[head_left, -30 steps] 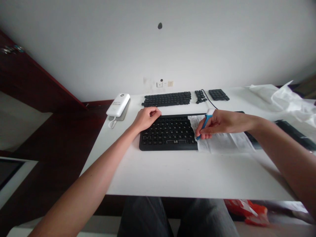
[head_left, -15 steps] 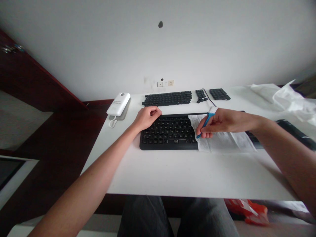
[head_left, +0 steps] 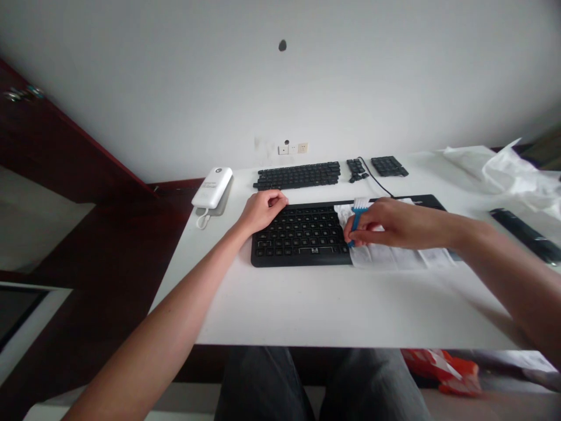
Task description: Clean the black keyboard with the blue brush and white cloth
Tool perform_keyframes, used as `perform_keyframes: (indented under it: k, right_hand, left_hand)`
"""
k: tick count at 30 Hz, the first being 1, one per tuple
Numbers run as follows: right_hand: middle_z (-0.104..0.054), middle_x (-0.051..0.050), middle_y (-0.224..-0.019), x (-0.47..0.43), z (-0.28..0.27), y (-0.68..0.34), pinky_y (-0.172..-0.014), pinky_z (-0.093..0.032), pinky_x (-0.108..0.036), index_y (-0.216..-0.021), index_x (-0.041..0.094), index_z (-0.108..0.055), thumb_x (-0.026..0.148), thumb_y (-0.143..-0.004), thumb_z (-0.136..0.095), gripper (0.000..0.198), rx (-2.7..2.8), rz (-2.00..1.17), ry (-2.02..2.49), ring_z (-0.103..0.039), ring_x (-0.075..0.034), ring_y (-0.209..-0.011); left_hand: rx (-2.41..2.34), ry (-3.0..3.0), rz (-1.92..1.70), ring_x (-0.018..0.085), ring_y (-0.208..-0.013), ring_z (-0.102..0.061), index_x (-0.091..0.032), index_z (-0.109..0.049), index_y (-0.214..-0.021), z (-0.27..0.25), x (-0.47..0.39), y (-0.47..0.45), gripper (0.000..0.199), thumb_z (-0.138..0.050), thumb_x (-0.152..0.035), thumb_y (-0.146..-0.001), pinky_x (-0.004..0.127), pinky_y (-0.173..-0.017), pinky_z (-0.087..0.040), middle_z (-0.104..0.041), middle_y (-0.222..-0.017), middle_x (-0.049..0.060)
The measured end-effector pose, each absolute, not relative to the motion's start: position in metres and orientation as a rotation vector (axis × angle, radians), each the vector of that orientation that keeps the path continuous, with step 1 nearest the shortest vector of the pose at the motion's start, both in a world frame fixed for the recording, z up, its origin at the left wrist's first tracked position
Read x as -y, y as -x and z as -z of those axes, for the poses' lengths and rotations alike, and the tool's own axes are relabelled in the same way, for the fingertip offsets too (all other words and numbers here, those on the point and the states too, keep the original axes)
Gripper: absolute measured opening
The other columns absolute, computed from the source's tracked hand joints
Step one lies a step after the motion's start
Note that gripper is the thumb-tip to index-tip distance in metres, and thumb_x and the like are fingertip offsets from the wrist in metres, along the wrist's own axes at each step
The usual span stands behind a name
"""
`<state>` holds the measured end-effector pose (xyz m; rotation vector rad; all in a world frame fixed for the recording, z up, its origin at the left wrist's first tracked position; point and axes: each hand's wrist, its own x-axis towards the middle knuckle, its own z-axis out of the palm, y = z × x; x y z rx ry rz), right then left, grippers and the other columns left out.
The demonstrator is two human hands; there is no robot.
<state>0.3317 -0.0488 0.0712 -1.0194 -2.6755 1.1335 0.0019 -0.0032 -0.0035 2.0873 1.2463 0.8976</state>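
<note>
A black keyboard (head_left: 302, 259) with its keycaps off lies on the white table, its left half bare. My left hand (head_left: 262, 210) is closed at its upper left corner, the thumb against the curled fingers; the fingertips are partly hidden. In my right hand (head_left: 377, 222) is a small blue brush (head_left: 357, 217), its white bristles pointing up and its lower end near the switches. Under that hand a white cloth or tissue (head_left: 394, 260) covers the right part of the keyboard.
Behind the keyboard sit removed keycaps in a large block (head_left: 298, 175), a small cluster (head_left: 357, 169) and a number-pad block (head_left: 389, 166). A white power bank (head_left: 213, 188) lies at left. White crumpled wrapping (head_left: 504, 175) and a black object (head_left: 523, 235) are at right.
The brush has turned in my right hand, so its bristles show more upright and further left. My right wrist has lowered slightly. The left hand stays at the keyboard corner.
</note>
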Motion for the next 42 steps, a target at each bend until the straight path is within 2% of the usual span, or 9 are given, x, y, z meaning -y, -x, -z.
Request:
perform_keyframes:
  k: [3,6,10,20,28,33,38,42]
  right_hand:
    - [-0.080,-0.004,-0.091,0.072,-0.059,-0.331,-0.070,-0.054,-0.031,-0.102,0.026,-0.079,0.046,-0.103,-0.055,0.031,2.577,-0.853,1.052,-0.074,-0.020,-0.078]
    - [-0.080,-0.005,-0.108,0.101,-0.041,-0.330,-0.076,-0.056,-0.040,-0.101,0.028,-0.077,0.045,-0.104,-0.049,0.032,2.424,-0.711,1.184,-0.075,-0.026,-0.085]
    - [-0.080,-0.004,-0.106,0.130,-0.024,-0.329,-0.077,-0.056,-0.045,-0.102,0.031,-0.074,0.045,-0.105,-0.046,0.031,2.301,-0.566,1.308,-0.076,-0.028,-0.084]
    - [-0.081,-0.004,-0.109,0.115,-0.036,-0.330,-0.088,-0.056,-0.040,-0.101,0.026,-0.075,0.041,-0.106,-0.048,0.031,2.334,-0.586,1.237,-0.076,-0.026,-0.095]
    - [-0.079,-0.005,-0.111,0.117,-0.037,-0.332,-0.091,-0.055,-0.041,-0.101,0.026,-0.075,0.041,-0.106,-0.051,0.029,2.319,-0.678,1.237,-0.075,-0.026,-0.098]
    - [-0.078,-0.006,-0.101,0.114,-0.030,-0.336,-0.084,-0.059,-0.041,-0.102,0.026,-0.075,0.052,-0.101,-0.059,0.031,2.055,-0.930,1.266,-0.073,-0.026,-0.089]
    - [-0.075,-0.007,-0.096,0.111,-0.022,-0.345,-0.098,-0.054,-0.050,-0.094,0.026,-0.075,0.062,-0.095,-0.063,0.038,1.684,-0.737,1.371,-0.070,-0.030,-0.098]
    - [-0.075,-0.007,-0.098,0.102,-0.019,-0.362,-0.097,-0.054,-0.048,-0.092,0.025,-0.075,0.064,-0.094,-0.065,0.040,1.685,-0.773,1.376,-0.069,-0.029,-0.097]
  left_hand:
    - [-1.256,-2.097,-0.900,0.019,-0.078,-0.062,-0.020,-0.074,-0.087,0.002,0.004,-0.003,0.026,-0.060,-0.039,-0.099,0.033,-0.076,-0.045,-0.072,-0.087,0.002]
    - [-1.270,-2.107,-0.894,0.019,-0.076,-0.061,-0.020,-0.074,-0.086,-0.001,0.006,-0.003,0.026,-0.060,-0.037,-0.099,0.033,-0.074,-0.043,-0.071,-0.084,0.002]
    - [-1.287,-2.106,-0.888,0.019,-0.075,-0.061,-0.020,-0.074,-0.086,-0.002,0.008,-0.004,0.025,-0.060,-0.037,-0.099,0.033,-0.072,-0.042,-0.071,-0.082,0.003]
    - [-1.272,-2.112,-0.912,0.019,-0.074,-0.061,-0.020,-0.073,-0.084,0.002,0.005,-0.002,0.026,-0.060,-0.038,-0.098,0.033,-0.071,-0.039,-0.070,-0.081,0.001]
    - [-1.299,-2.107,-0.898,0.020,-0.075,-0.062,-0.020,-0.072,-0.083,-0.003,0.009,-0.002,0.026,-0.060,-0.037,-0.098,0.033,-0.071,-0.039,-0.071,-0.081,0.002]
    - [-1.298,-2.094,-0.893,0.020,-0.073,-0.061,-0.021,-0.072,-0.082,-0.003,0.009,-0.001,0.026,-0.060,-0.038,-0.098,0.033,-0.071,-0.040,-0.070,-0.080,0.002]
    - [-1.302,-2.092,-0.896,0.019,-0.075,-0.061,-0.021,-0.073,-0.083,-0.003,0.008,-0.001,0.024,-0.061,-0.036,-0.097,0.033,-0.073,-0.042,-0.071,-0.082,0.003]
    - [-1.288,-2.086,-0.892,0.020,-0.075,-0.061,-0.020,-0.073,-0.083,-0.003,0.008,-0.002,0.024,-0.061,-0.036,-0.098,0.033,-0.072,-0.042,-0.071,-0.083,0.003]
